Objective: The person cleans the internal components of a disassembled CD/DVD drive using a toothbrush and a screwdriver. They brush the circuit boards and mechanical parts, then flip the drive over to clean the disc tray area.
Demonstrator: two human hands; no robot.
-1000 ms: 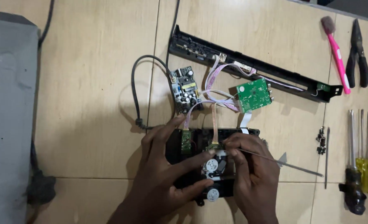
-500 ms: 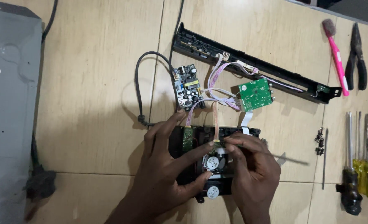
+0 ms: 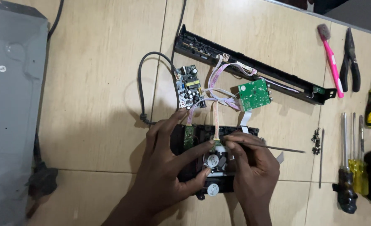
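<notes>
Our left hand (image 3: 164,167) steadying the black disc drive (image 3: 212,161), our right hand (image 3: 252,167) gripping a thin metal tool (image 3: 273,147), green circuit board (image 3: 255,94) nearby

Both hands are bare: the left hand (image 3: 164,167) and the right hand (image 3: 252,171) wear no gloves, rings or watch that shows. The wrists and the short stretch of forearm in view carry no sleeve or cuff. The fingernails are short and plain, without polish.
</notes>
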